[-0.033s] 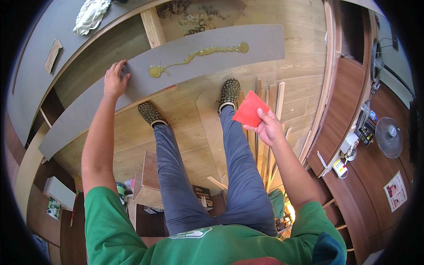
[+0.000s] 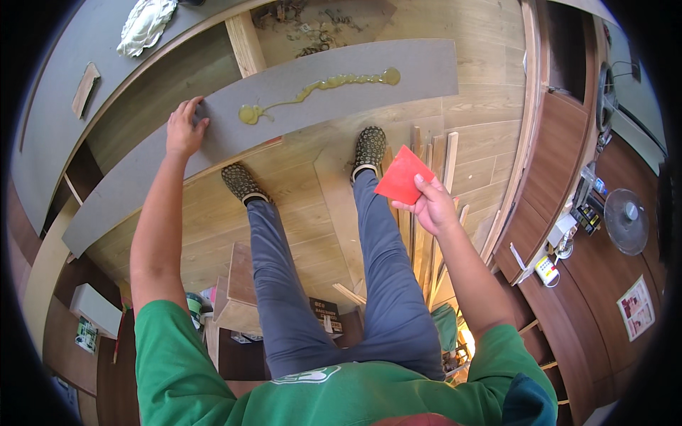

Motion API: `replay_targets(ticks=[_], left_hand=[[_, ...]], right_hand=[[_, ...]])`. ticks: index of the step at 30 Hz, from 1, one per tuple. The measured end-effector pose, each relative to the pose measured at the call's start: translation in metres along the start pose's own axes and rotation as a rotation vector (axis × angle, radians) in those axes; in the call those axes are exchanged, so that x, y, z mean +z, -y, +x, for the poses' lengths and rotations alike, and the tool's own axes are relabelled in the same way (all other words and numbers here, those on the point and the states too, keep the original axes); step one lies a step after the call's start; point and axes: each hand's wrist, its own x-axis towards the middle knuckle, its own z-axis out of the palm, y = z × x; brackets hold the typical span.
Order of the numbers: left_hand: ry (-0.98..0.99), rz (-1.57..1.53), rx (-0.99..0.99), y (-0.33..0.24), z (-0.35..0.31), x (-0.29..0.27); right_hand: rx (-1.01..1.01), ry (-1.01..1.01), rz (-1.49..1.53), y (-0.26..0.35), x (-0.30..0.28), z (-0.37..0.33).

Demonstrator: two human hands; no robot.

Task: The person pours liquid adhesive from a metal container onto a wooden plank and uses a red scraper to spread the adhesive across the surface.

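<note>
A long grey board (image 2: 163, 153) stretches across the space before me, its surface carrying a wavy yellowish trail of glue (image 2: 323, 85) with a blob at each end. My left hand (image 2: 185, 130) rests on the board near its far edge, left of the glue, thumb and fingers apart. In my right hand (image 2: 430, 204) is a flat red spreader (image 2: 404, 175), pinched at its lower right corner between thumb and fingers. The spreader is in the air, nearer to me than the board and apart from the glue.
Several narrow wood strips (image 2: 451, 162) lie by my right leg. A wooden frame bar (image 2: 245, 44) runs beyond the board, near scattered shavings (image 2: 320, 35). A crumpled white bundle (image 2: 145, 27) sits at the far left. On the brown surface at right lies a glass lid (image 2: 626, 221).
</note>
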Motion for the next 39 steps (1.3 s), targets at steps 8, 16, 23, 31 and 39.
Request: replay_targets(ticks=[8,16,23,31,39], left_hand=[[-0.043,0.037,0.028,0.003,0.001,0.003],[-0.015,0.017,0.011,0.000,0.003,-0.001],[-0.043,-0.031,0.004,0.006,0.005,0.005],[-0.384,0.078,-0.099,0.027,0.003,0.032],[-0.588,0.026,-0.678,0.038,0.004,0.087]], right_hand=[[0.003,-0.005,-0.030,0.008,-0.008,0.002],[-0.007,-0.009,-0.048,0.019,-0.008,0.007],[-0.088,-0.024,-0.432,0.043,-0.010,0.017],[-0.484,-0.058,-1.315,0.109,-0.036,0.039],[-0.892,0.140,-1.992,0.143,0.002,0.085]])
